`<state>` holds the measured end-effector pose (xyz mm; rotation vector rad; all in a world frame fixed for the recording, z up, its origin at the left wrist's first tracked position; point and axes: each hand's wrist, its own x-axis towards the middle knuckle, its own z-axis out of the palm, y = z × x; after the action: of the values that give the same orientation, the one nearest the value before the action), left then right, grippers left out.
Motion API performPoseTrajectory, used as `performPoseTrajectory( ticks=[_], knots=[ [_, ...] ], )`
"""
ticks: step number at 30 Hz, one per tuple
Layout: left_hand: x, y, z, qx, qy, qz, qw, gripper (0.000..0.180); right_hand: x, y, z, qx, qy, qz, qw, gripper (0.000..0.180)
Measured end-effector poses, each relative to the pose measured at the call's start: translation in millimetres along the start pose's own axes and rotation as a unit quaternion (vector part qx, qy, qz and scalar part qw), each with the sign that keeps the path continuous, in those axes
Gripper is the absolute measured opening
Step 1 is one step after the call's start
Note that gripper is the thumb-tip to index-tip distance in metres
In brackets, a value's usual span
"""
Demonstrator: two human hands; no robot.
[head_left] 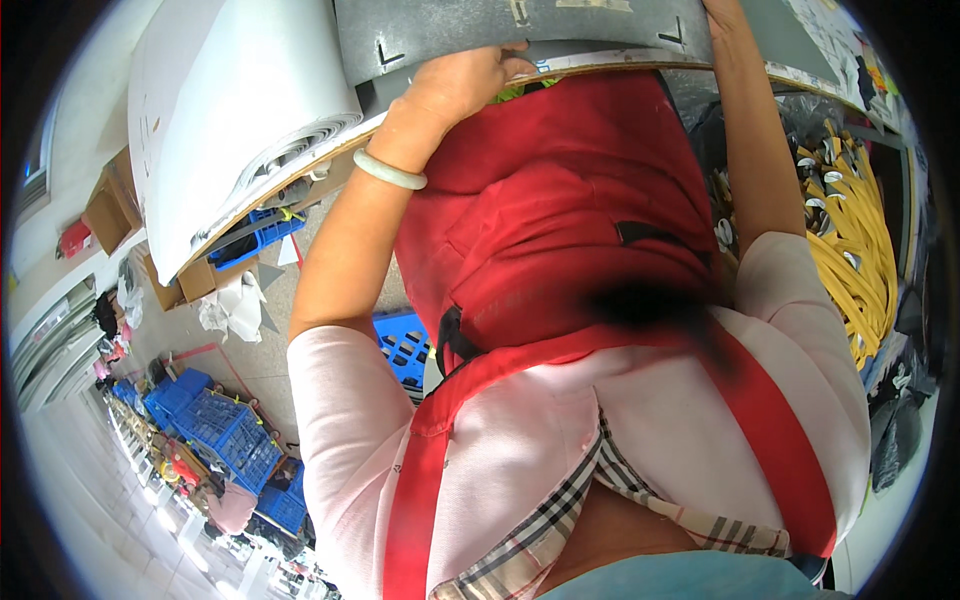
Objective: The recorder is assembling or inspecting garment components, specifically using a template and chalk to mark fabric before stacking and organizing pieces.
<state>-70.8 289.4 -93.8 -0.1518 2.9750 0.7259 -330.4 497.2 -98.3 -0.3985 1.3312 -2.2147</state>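
Grey sheet [520,30] lies under the left hand [465,80], whose grip presses its edge; right hand's grip hidden.

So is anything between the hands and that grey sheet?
No, nothing visible. The left hand already rests on the near edge of the grey sheet, on the table. The right hand reaches the sheet's far side at the picture's top edge, mostly cut off, so its grip can't be told.
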Motion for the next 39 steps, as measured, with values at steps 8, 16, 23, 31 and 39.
performPoseTrajectory(
  ticks=[8,16,23,31,39],
  knots=[
    [0,-2,3,-0.043,0.046,0.014,0.998,0.028,0,2,-7,-0.006,-0.007,0.001,1.0,0.038],
    [-9,4,3,0.084,0.041,0.074,0.993,0.033,-7,-2,5,-0.016,-0.023,0.012,1.0,0.036],
    [-16,4,-6,0.064,0.043,0.025,0.997,0.047,9,-1,-48,0.366,-0.183,0.104,0.906,0.04],
    [120,115,70,0.073,0.105,0.246,0.961,0.026,-22,-37,-46,0.026,0.069,-0.039,0.996,0.057],
    [201,149,100,-0.126,0.392,0.35,0.841,0.017,-44,-42,-78,0.1,0.065,-0.055,0.991,0.052]
  ],
)
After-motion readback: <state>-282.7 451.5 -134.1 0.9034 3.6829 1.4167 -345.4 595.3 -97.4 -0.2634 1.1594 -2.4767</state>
